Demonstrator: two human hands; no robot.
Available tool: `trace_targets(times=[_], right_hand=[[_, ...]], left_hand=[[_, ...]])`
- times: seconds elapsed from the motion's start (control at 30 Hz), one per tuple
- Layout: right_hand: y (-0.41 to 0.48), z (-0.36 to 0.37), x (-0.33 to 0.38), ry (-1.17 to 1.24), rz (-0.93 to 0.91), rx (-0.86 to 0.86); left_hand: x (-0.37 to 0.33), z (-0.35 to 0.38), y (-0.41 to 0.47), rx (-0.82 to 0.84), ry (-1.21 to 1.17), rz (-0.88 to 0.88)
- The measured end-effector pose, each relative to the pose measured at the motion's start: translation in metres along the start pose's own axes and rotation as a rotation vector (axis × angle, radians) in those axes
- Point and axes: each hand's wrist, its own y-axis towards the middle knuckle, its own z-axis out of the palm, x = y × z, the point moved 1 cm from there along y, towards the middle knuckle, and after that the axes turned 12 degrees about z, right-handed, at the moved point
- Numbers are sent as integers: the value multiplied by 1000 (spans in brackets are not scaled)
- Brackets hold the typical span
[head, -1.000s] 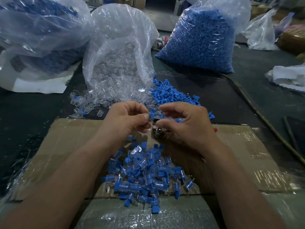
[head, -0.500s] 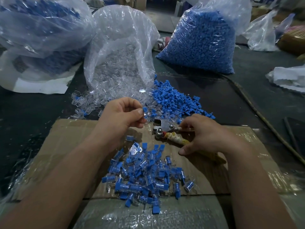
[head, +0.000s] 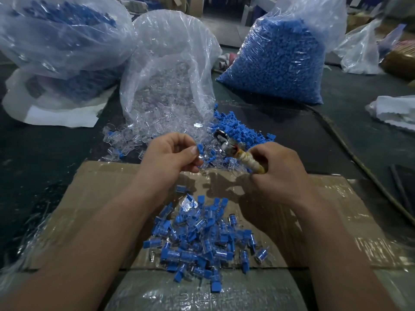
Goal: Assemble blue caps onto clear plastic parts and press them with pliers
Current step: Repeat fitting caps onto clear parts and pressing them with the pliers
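**Cap pinched, pliers in hand**

Beyond my fingers slumps an open bag of clear parts (head: 166, 86), with loose blue caps (head: 238, 131) spilled just right of it. My left hand (head: 173, 153) pinches a small clear piece with a blue cap (head: 199, 150) between thumb and forefinger. My right hand (head: 276, 173) curls round the pliers (head: 235, 151), whose metal head sits just beside that piece. Capped pieces (head: 202, 241) lie heaped on cardboard (head: 89, 198) below my hands.

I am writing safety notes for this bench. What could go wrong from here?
1. The left hand pinches the small capped part between thumb and finger, so the pliers in the right hand might nip a finger.
2. If the part slips, it could fall among the loose blue caps and be hard to find.
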Motion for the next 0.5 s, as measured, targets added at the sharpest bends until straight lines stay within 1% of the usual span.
trace_targets(times=[0.17,0.3,0.5], right_hand=[[-4,7,4,-3,-3,37],[-6,8,8,40,-23,64],[-6,9,13,55,-24,150]], left_hand=[[-2,4,-2,-8,63,41],[0,4,-1,-27,96,68],[2,5,-1,-28,121,103]])
